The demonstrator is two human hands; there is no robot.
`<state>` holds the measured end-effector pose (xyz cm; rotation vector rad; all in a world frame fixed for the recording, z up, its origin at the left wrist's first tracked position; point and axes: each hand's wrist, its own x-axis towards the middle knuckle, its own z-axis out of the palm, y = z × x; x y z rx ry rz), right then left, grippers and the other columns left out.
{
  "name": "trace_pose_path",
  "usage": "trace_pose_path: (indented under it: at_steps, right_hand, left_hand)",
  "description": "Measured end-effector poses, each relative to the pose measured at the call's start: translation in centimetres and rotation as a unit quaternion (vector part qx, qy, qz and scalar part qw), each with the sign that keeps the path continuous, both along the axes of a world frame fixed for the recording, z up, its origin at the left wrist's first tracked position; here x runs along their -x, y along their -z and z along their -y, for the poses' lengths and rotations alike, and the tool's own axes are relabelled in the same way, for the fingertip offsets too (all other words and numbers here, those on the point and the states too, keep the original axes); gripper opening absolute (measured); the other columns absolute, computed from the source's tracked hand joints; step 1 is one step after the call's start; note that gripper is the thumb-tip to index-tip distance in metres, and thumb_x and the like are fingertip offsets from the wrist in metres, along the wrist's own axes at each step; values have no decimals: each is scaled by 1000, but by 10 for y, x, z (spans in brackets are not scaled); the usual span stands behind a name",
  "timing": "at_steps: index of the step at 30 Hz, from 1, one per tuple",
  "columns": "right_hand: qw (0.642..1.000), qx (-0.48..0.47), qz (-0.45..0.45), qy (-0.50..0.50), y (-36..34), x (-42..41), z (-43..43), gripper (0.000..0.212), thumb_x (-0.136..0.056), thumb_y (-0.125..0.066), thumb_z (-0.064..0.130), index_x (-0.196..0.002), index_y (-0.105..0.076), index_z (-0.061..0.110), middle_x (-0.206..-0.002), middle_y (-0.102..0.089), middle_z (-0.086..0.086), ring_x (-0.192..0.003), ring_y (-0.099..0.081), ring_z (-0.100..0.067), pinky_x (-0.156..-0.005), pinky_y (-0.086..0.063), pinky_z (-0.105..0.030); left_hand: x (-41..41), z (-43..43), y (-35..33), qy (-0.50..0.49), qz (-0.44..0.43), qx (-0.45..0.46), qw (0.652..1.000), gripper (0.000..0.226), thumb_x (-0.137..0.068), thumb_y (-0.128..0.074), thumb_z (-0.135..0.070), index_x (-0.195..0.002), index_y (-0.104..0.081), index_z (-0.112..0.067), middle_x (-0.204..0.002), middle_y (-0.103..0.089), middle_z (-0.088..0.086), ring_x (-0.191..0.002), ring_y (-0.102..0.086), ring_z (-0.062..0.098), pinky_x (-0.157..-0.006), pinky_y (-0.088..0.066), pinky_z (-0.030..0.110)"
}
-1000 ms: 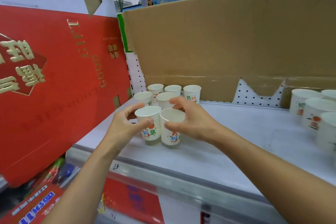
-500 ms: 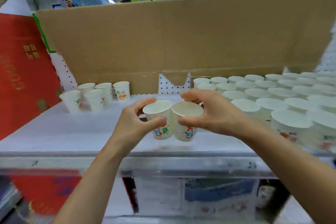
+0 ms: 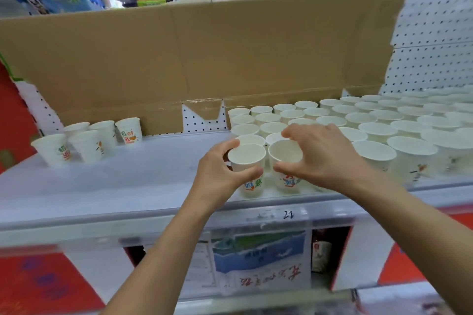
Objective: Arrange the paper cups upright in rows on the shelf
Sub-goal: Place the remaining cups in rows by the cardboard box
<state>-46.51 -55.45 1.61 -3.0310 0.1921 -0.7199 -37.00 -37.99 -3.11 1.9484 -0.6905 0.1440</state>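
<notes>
left hand (image 3: 217,174) fingers around one upright cup (image 3: 247,157), right hand (image 3: 325,157) fingers around the neighbouring cup (image 3: 285,153)

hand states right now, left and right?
Left hand: holding the left paper cup.
Right hand: holding the right paper cup.
</notes>
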Motion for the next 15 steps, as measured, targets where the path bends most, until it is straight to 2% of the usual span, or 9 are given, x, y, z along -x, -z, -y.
trace_pose_path:
  at_steps: [4,8,11,15]
  right_hand:
    - [999,20,-30,-2,3,-2,3,65,-79,-56,64,-130,-46,26,-120,-61,3,-113,-51,-20,-98,-32,-37]
    - [999,40,-28,-2,2,-3,3,68,-79,-56,65,-132,-43,26,-119,-61,3,-110,-52,-21,-94,-33,-37]
    - [999,44,-30,-6,1,-2,4,70,-79,-55,65,-136,-39,26,-124,-57,2,-113,-52,-21,-96,-33,-38]
    - [999,36,-26,-15,3,0,5,69,-79,-56,64,-134,-38,27,-122,-58,3,-112,-53,-19,-95,-32,-37]
  left_hand:
    - [3,2,3,-11,1,-20,1000,85,-63,-87,-40,-138,-49,-21,-131,-57,-5,-111,-54,10,-93,-51,27]
    - [6,6,4,-22,15,-36,999,85,-63,-87,-41,-137,-48,-22,-130,-56,-6,-110,-54,9,-94,-51,28]
    - [8,7,4,-30,32,-54,998,82,-65,-86,-43,-135,-49,-23,-130,-54,-6,-108,-53,9,-93,-51,28]
    - [9,5,3,-37,47,-72,996,80,-65,-84,-47,-134,-51,-24,-127,-54,-8,-105,-52,9,-92,-50,27]
